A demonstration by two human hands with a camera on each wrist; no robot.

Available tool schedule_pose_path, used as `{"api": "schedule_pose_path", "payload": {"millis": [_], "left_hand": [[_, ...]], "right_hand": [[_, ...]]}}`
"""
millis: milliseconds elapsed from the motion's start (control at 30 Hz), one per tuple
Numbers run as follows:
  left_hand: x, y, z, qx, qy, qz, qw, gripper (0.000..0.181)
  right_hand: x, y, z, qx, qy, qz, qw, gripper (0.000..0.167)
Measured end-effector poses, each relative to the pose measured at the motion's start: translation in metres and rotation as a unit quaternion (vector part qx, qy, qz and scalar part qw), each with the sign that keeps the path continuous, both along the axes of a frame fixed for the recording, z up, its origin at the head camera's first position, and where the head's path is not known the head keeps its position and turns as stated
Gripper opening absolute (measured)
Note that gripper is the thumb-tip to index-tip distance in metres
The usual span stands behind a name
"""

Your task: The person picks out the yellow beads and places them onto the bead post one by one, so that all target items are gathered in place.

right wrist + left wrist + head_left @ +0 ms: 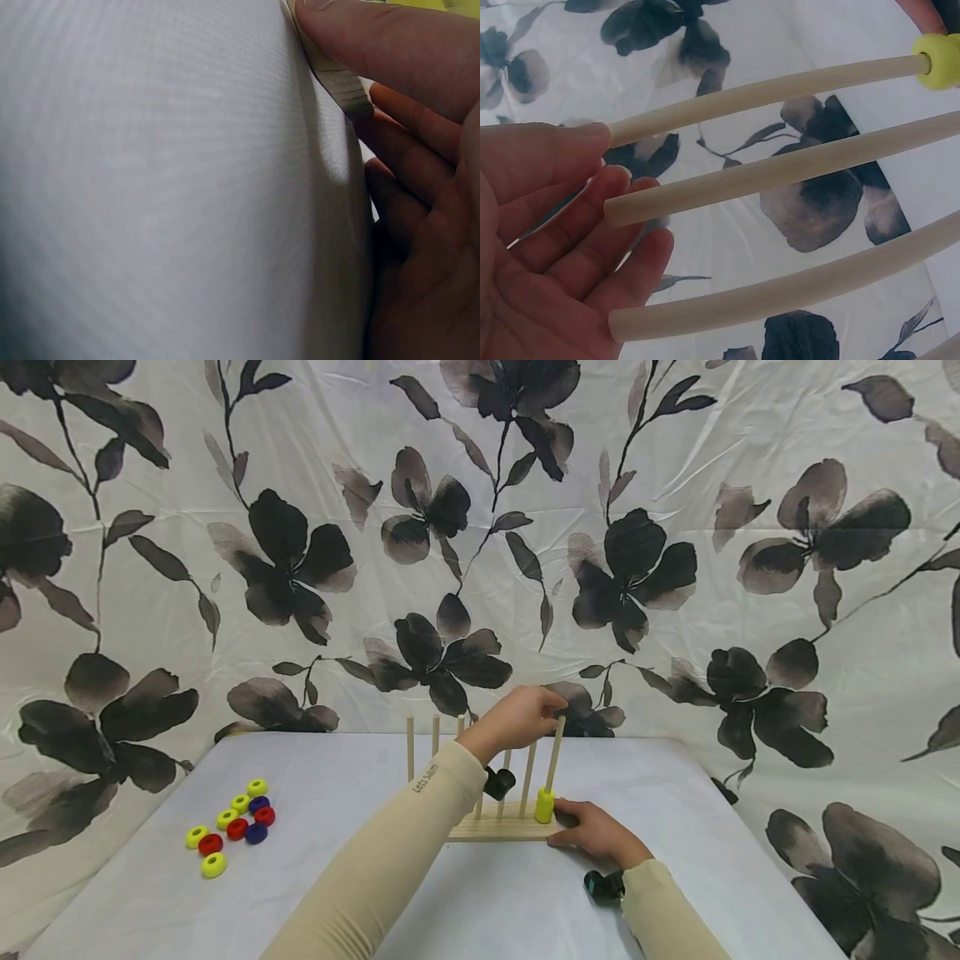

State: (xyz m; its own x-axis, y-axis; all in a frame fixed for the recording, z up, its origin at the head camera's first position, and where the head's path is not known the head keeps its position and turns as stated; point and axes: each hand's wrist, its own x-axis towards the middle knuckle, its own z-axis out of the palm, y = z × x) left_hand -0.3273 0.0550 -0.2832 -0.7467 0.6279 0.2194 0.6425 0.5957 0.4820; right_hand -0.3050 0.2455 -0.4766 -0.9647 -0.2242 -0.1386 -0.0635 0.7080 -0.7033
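A wooden rack's pale base (495, 833) carries several upright pegs. On its rightmost peg (556, 756) sit stacked yellow rings (544, 807), low down against the base. My left hand (522, 714) is at that peg's top; in the left wrist view the thumb of the left hand (547, 225) meets the tip of the peg (765, 94), other fingers spread beside neighbouring peg ends. My right hand (600, 835) grips the base's right end, beside the yellow rings. The right wrist view shows the right hand (427, 150) with its thumb against the base corner (349, 90).
Loose yellow, red and blue rings lie in a group on the left of the white table (322, 860), such as a yellow ring (213, 865), a red ring (211, 844) and a blue ring (257, 833). A floral cloth (480, 527) hangs behind the table.
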Motion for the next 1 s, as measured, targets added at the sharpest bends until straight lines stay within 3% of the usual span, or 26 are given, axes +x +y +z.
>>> {"api": "schedule_pose_path", "payload": {"millis": [333, 667, 1000], "left_hand": [[0.005, -0.019, 0.002, 0.015, 0.028, 0.005, 0.9995, 0.035], [0.005, -0.044, -0.004, 0.039, 0.024, 0.026, 0.9986, 0.035], [0.012, -0.066, -0.006, 0.042, 0.048, 0.041, 0.9971, 0.034]], "right_hand": [[0.000, 0.001, 0.000, 0.002, 0.002, 0.002, 1.0000, 0.076], [0.000, 0.000, -0.003, 0.001, 0.006, -0.003, 1.0000, 0.076], [-0.001, 0.000, -0.001, 0.001, 0.007, 0.000, 1.0000, 0.076]]}}
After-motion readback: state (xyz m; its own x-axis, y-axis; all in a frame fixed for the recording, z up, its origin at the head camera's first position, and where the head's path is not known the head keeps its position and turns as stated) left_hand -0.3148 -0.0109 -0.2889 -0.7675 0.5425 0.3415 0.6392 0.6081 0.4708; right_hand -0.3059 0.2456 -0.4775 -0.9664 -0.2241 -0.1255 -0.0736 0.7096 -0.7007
